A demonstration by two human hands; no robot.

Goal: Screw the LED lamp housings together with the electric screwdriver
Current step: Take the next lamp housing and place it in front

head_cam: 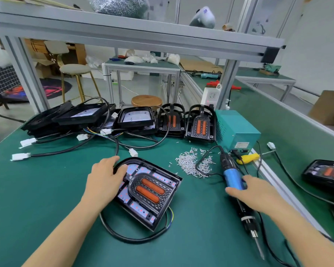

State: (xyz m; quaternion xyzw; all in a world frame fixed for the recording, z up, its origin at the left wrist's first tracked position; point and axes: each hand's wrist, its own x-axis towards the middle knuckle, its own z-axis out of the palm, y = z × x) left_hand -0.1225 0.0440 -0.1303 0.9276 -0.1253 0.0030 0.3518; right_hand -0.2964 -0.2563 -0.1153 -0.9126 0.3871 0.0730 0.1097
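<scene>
Glossy black plastic lamp housing [148,191], matt green table mat [46,182]

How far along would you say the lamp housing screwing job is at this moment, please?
Done: two assembled lamps stand at the back. In hand: the left hand rests on the lamp housing while the right hand reaches the lying electric screwdriver. Left: open housings stacked behind, screws unused.

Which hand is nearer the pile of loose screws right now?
Right. The right hand rests on the electric screwdriver just below and right of the screw pile; the left hand lies farther off, on the lamp housing.
</scene>
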